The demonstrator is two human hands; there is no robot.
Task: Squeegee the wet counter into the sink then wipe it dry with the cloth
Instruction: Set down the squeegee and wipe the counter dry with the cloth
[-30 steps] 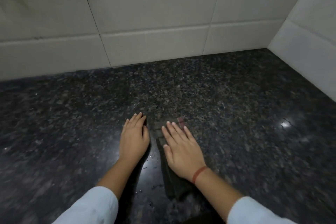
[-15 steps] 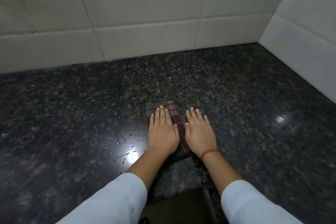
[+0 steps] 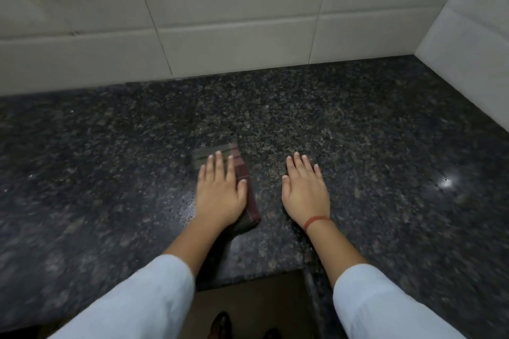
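Observation:
A folded grey-green cloth (image 3: 247,190) with a maroon stripe lies flat on the dark speckled granite counter (image 3: 358,140). My left hand (image 3: 220,190) presses flat on top of it, fingers straight and pointing at the wall, covering most of the cloth. My right hand (image 3: 305,190), with a red thread at the wrist, lies flat on bare granite a hand's width to the right of the cloth and holds nothing. Small water droplets (image 3: 180,202) glisten just left of my left hand. No squeegee or sink is in view.
White tiled wall (image 3: 234,22) runs along the back of the counter and a second tiled wall (image 3: 468,22) closes the right side, forming a corner. The counter's front edge (image 3: 248,274) is near my sleeves, with floor and shoes (image 3: 220,323) below.
The cloth passed from under my right hand, to under both hands, to under my left hand alone. My right hand has moved off it to the right.

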